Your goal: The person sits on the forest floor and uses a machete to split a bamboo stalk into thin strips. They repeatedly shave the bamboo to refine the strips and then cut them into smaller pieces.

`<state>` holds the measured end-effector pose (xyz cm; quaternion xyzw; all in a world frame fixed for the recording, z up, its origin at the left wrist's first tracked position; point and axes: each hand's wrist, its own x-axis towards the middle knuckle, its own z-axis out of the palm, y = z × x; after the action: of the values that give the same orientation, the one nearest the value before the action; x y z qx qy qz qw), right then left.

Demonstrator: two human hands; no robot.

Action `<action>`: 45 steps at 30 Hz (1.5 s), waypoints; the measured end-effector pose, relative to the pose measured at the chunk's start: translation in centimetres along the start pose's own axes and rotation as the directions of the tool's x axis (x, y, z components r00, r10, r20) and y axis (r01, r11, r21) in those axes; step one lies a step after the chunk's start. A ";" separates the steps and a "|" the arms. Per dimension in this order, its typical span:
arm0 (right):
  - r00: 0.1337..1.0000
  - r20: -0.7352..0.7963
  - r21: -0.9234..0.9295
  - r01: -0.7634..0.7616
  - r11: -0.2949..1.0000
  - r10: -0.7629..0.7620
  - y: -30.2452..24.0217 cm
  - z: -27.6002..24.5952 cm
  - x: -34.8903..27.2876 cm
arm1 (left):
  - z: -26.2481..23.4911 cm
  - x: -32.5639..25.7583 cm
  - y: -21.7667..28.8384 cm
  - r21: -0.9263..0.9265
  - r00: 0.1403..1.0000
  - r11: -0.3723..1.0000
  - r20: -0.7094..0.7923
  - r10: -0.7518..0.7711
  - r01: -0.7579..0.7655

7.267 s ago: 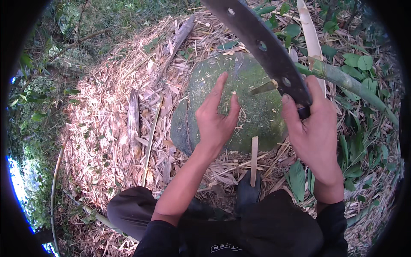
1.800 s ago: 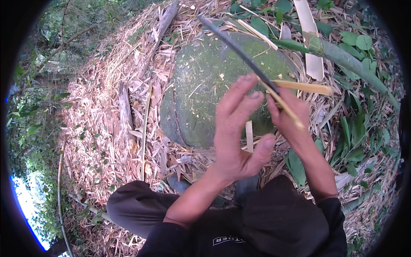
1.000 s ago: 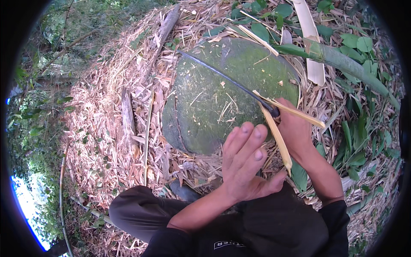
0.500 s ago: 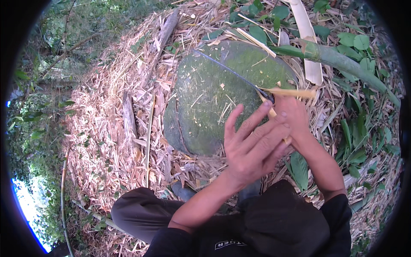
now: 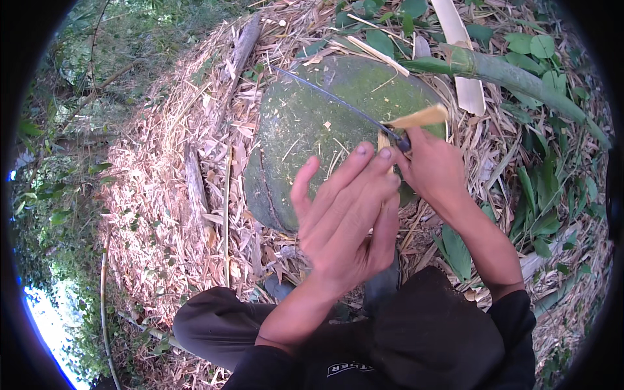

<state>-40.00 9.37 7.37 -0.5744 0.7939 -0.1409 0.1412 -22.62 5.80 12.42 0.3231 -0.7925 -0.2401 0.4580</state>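
Item: we're shaving a bamboo strip (image 5: 416, 118) w/ a long machete (image 5: 338, 104) over the mossy rock (image 5: 305, 130), right hand (image 5: 434, 170) clenching the handle, left hand (image 5: 348, 221) fingers spread, apparently steadying the strip's lower end; next stroke probably needs fingers clear of the edge.

The ground (image 5: 162, 214) is thick with dry, straw-coloured bamboo shavings and husks, lit by strong dappled sunlight. A big rounded, moss-green boulder (image 5: 305, 130) sits in the middle of the litter, with a thick green bamboo stalk (image 5: 520, 81) lying beyond it among broad green leaves (image 5: 552, 188). Shaded undergrowth (image 5: 58, 162) closes in on the left, and bright sky (image 5: 39, 318) shows low at that edge.
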 end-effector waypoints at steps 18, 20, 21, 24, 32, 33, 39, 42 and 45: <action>0.986 -0.121 0.104 -0.100 0.990 0.112 2.1 1.7 1.7 | 1.4 -2.4 -3.9 -0.272 0.952 0.962 -0.286 -0.107 0.027; 0.977 -0.128 0.133 -0.151 0.980 0.168 2.8 1.9 1.5 | 0.5 -2.4 -4.1 -0.290 0.914 0.955 -0.364 -0.176 0.069; 0.974 -0.130 0.150 -0.165 0.975 0.185 3.0 2.0 1.3 | 0.0 -2.4 -4.2 -0.295 0.890 0.952 -0.406 -0.207 0.087; 0.964 -0.106 0.192 -0.222 0.956 0.245 3.4 2.2 0.4 | -0.5 -2.6 -5.2 -0.245 0.853 0.953 -0.445 -0.272 0.176; 0.942 -0.117 0.250 -0.280 0.927 0.316 3.6 3.2 -0.5 | -1.4 -1.5 -6.1 -0.456 0.770 0.804 -0.325 -0.549 0.381; 0.940 -0.116 0.252 -0.285 0.925 0.322 3.4 3.3 -0.4 | -1.7 -1.4 -6.4 -0.484 0.756 0.780 -0.311 -0.576 0.395; 0.937 -0.165 0.245 -0.263 0.933 0.307 3.1 3.8 -0.7 | -2.8 -1.6 -7.6 -0.529 0.700 0.727 -0.308 -0.644 0.437; 0.939 -0.173 0.236 -0.253 0.938 0.297 2.4 3.8 -0.9 | -3.5 -1.5 -7.6 -0.511 0.715 0.766 -0.356 -0.602 0.390; 0.939 -0.174 0.232 -0.253 0.939 0.296 2.1 3.9 -1.0 | -3.9 -1.3 -7.6 -0.440 0.768 0.829 -0.376 -0.518 0.344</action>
<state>-40.06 10.72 3.07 -0.4222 0.8579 -0.2600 0.1352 -16.52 1.28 8.35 0.4625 -0.5009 -0.3878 0.6203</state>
